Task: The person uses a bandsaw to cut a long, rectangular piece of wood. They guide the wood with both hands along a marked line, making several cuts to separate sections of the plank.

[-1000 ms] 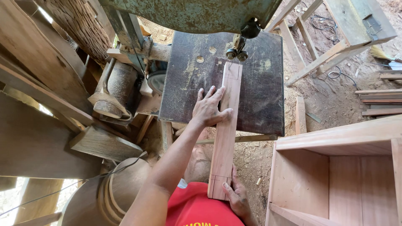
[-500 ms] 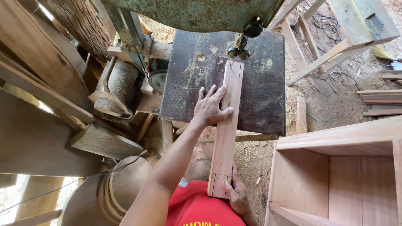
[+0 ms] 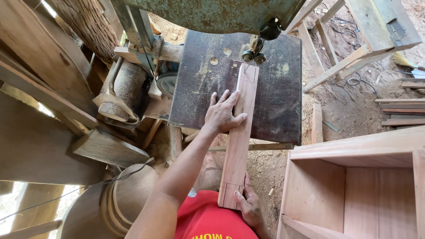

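long pale wood plank (image 3: 239, 137) sits slightly further up the frame than a second ago, its far end now right at the blade guide (image 3: 253, 56) of the band saw, upper middle of frame. so the feed is moving forward, cut at that end looks about to start or just started; cannot tell if the blade is in the wood. left hand (image 3: 224, 113) lies flat on the plank's left edge, mid frame, fingers (image 3: 223, 98) spread wide, pressing down, not gripping. right hand (image 3: 250, 208) at the near end, bottom middle, fingers curled against the plank's end and side, pushing. plank lies lengthwise across the dark, dusty tabletop (image 3: 279, 106), near half overhanging toward the person. plank is straight, smooth, reddish-pale, with pencil or cut lines marking notches at both ends. unfinished wooden cabinet (image 3: 354, 186) lower right.
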